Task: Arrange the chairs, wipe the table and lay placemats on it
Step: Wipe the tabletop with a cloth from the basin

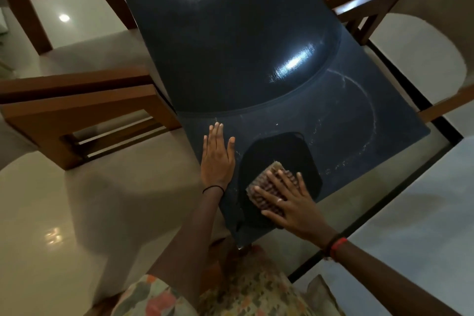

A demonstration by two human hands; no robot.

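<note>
I see a thin black band (213,188) on my left wrist, a red band (336,247) on the right, a ring (279,200) on my right hand (289,204), and flowery clothes (243,292).

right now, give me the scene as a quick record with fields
left hand: flat on the table, beside the cloth
right hand: fingers spread, pressing the cloth onto the table
table: dark, glossy, near end streaked with a whitish arc
chairs: wooden, on both long sides
placemats: none in view
</note>
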